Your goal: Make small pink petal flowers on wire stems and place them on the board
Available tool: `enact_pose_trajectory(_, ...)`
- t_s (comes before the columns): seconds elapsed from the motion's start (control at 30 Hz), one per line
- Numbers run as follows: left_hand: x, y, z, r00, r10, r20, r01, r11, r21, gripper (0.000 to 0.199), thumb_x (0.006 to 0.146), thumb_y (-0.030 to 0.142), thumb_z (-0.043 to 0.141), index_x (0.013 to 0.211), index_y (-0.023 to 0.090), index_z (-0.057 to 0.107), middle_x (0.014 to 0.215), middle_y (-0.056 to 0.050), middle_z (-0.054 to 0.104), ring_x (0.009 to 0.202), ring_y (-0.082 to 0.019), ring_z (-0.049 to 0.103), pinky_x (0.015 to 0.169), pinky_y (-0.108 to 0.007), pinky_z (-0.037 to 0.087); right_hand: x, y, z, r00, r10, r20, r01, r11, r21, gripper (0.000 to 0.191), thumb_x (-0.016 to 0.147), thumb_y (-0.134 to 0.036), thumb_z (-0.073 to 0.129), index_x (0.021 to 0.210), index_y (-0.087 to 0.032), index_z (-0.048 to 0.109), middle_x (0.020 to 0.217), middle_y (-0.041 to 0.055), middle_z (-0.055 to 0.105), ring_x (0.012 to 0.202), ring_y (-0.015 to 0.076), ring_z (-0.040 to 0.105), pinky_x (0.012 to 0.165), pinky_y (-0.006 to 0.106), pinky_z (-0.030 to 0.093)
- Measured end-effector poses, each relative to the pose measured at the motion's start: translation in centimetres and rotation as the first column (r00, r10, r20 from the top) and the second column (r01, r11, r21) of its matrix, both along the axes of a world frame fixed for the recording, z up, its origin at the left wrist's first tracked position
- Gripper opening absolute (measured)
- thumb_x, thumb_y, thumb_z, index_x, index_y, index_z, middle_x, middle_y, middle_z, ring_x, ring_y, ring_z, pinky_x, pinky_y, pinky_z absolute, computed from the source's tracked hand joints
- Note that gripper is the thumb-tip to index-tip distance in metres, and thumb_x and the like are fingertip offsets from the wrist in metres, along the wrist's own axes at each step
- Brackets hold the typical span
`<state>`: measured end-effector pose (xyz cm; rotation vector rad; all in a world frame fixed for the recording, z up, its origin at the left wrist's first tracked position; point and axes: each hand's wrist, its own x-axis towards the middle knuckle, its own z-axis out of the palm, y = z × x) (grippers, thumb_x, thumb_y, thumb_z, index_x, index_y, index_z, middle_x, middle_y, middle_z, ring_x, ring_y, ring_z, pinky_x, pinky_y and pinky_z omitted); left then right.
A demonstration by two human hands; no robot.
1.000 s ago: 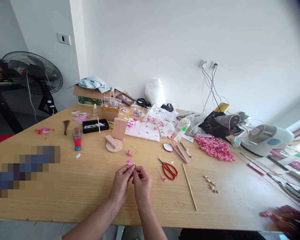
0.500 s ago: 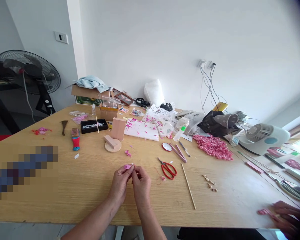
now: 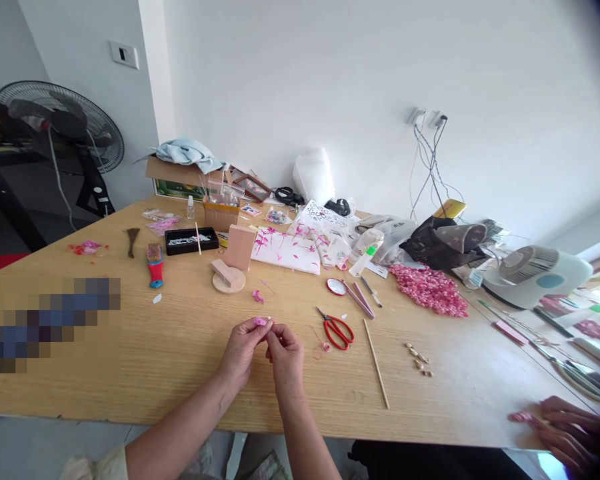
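Observation:
My left hand (image 3: 238, 348) is closed in a pinch on a small pink petal-like piece (image 3: 259, 321), which shows above the thumb and forefinger. Right beside it, my right hand (image 3: 286, 353) has its fingertips pinched together; anything in them is too small to make out. A small white tip shows where the fingertips meet. Beyond my hands lies a loose pink petal-like piece (image 3: 258, 297). To the right are red-handled scissors (image 3: 337, 331), partly spread, and a small spool of pink thread (image 3: 327, 347).
A thin wooden stick (image 3: 377, 365) and several beige pieces (image 3: 421, 360) lie to the right. Farther back are a pink heap (image 3: 425, 291), a wooden block (image 3: 240, 247), a black tray (image 3: 191, 241) and a brush (image 3: 155, 265). A co-worker's hand (image 3: 567, 427) rests at the right edge.
The view has tilted down a little, so the table sits higher in it. My hands stay together over the same spot, fingers still pinched, with the pink piece in the left.

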<state>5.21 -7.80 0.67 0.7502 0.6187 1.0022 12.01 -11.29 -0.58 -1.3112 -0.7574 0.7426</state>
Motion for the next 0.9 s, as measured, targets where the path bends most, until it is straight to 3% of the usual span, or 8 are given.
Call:
enact_pose_trajectory(0.27, -0.4, 0.5, -0.1, 0.994, -0.107, -0.036, 0.109, 0.993, 0.055, 0.02, 0.062, 0.027, 0.066, 0.055, 0.013, 0.055, 0.057, 0.002, 0.049, 0.055, -0.009, 0.045, 0.048, -0.019, 0.037, 0.1, -0.2, -0.3, 0.99, 0.078, -0.116, -0.078, 0.997, 0.005, 0.02, 0.065, -0.034, 0.06, 0.058, -0.016, 0.054, 0.049, -0.0064, 0.045, 0.037, 0.0033, 0.032, 0.035, 0.017, 0.024)
enact_pose_trajectory(0.43, -0.9, 0.8, 0.1, 0.989, -0.104, -0.103, 0.113, 0.99, 0.086, 0.02, 0.06, 0.028, 0.067, 0.056, 0.013, 0.054, 0.055, 0.003, 0.047, 0.054, -0.009, 0.043, 0.049, -0.019, 0.035, 0.4, -0.1, -1.0, 0.981, 0.102, -0.164, -0.103, 0.995, -0.002, 0.021, 0.062, -0.035, 0.062, 0.057, -0.016, 0.055, 0.047, -0.0062, 0.046, 0.036, 0.0034, 0.03, 0.034, 0.017, 0.023)
enact_pose_trajectory(0.67, -1.5, 1.2, 0.7, 0.962, -0.178, -0.206, 0.212, 0.965, 0.155, 0.022, 0.063, 0.031, 0.065, 0.055, 0.013, 0.055, 0.043, 0.006, 0.04, 0.04, -0.005, 0.029, 0.04, -0.018, 0.018, 0.7, -0.1, -1.9, 0.986, 0.122, -0.113, -0.124, 0.992, -0.016, 0.021, 0.061, -0.035, 0.061, 0.056, -0.015, 0.056, 0.046, -0.0051, 0.05, 0.036, 0.0038, 0.031, 0.033, 0.016, 0.023)
enact_pose_trajectory(0.8, -1.5, 1.2, 0.9, 0.956, -0.219, -0.197, 0.248, 0.959, 0.138, 0.019, 0.064, 0.029, 0.064, 0.055, 0.014, 0.058, 0.048, 0.001, 0.052, 0.045, -0.007, 0.041, 0.043, -0.018, 0.026, 1.2, -0.2, -2.0, 0.987, 0.149, -0.052, -0.151, 0.988, -0.041, 0.02, 0.065, -0.034, 0.058, 0.055, -0.016, 0.056, 0.046, -0.0044, 0.051, 0.036, 0.0046, 0.03, 0.034, 0.017, 0.024)
enact_pose_trajectory(0.9, -1.3, 1.3, 1.2, 0.962, -0.188, -0.198, 0.219, 0.965, 0.148, 0.016, 0.062, 0.026, 0.065, 0.054, 0.014, 0.058, 0.049, 0.0, 0.054, 0.048, -0.009, 0.045, 0.049, -0.02, 0.033, 2.2, -0.6, -1.4, 0.991, 0.07, 0.111, -0.056, 0.99, -0.128, 0.011, 0.063, -0.027, 0.058, 0.064, -0.016, 0.059, 0.049, -0.0046, 0.053, 0.038, 0.0057, 0.035, 0.037, 0.018, 0.027)
